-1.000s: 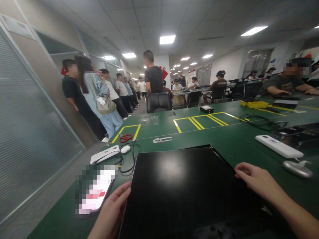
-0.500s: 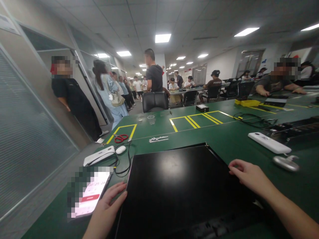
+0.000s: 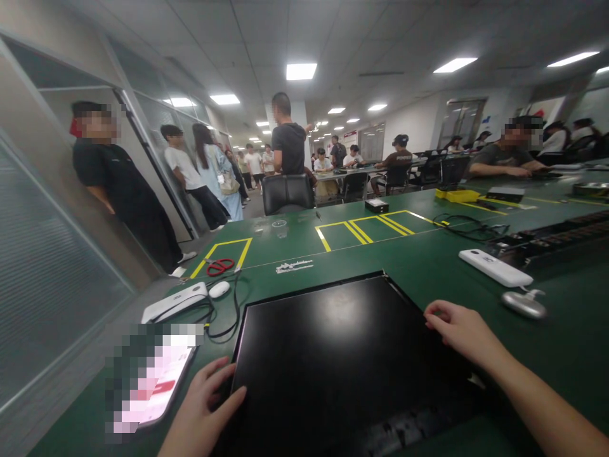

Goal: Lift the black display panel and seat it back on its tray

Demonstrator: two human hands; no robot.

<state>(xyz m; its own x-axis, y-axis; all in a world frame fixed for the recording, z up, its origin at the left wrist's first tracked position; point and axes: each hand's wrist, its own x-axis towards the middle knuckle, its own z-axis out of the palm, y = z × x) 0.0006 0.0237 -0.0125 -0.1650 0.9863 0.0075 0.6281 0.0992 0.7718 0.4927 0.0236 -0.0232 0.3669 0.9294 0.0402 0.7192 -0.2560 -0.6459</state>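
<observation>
A large black screen panel lies flat on the green table, a thin dark frame showing along its far and left edges. My left hand rests at the panel's left edge, fingers apart, the thumb over the top surface. At the right edge is my right hand, its thumb and curled forefinger closed on the rim. A small pale tab pokes out on the panel's right side. The near edge is dark and hard to make out.
Left of the panel lie a lit phone, a white power bank, a white mouse, black cable and red scissors. A second white power bank and a silver device lie right. Several people stand or sit beyond.
The view has turned slightly right. The panel's left side now sits inside the dark frame, whose rim shows more. My left thumb reaches further over the panel; my right hand stays at its edge.
</observation>
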